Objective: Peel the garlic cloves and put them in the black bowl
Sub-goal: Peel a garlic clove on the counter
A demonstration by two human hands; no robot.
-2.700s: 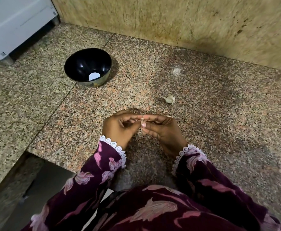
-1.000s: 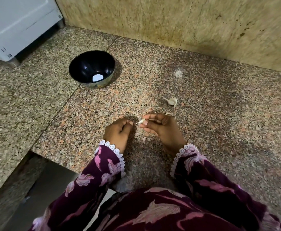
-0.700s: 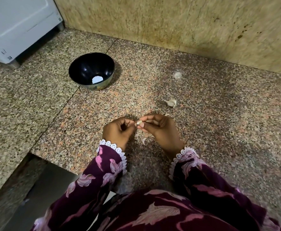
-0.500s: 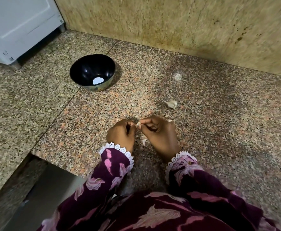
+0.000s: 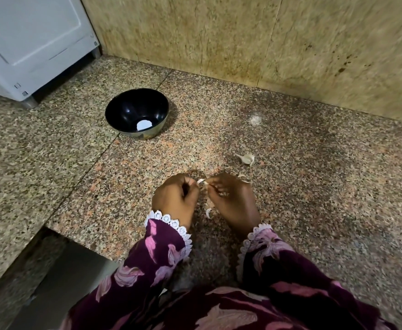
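Observation:
A small garlic clove (image 5: 202, 181) is pinched between the fingertips of my left hand (image 5: 175, 198) and my right hand (image 5: 231, 198), low over the granite counter (image 5: 314, 186). Both hands are curled around it, so most of the clove is hidden. The black bowl (image 5: 137, 113) stands to the far left of my hands, with a white round patch at its bottom. An unpeeled clove (image 5: 247, 159) lies on the counter just beyond my right hand. A scrap of peel (image 5: 208, 213) lies between my wrists.
A white appliance (image 5: 33, 44) stands at the back left. A stained stone wall (image 5: 266, 44) runs along the back of the counter. The counter's edge drops off at the lower left (image 5: 52, 234). More peel bits (image 5: 244, 178) lie by my right hand.
A piece of peel has dropped onto the counter between my wrists. My hands parted briefly, then came back together on the clove and sit a little lower.

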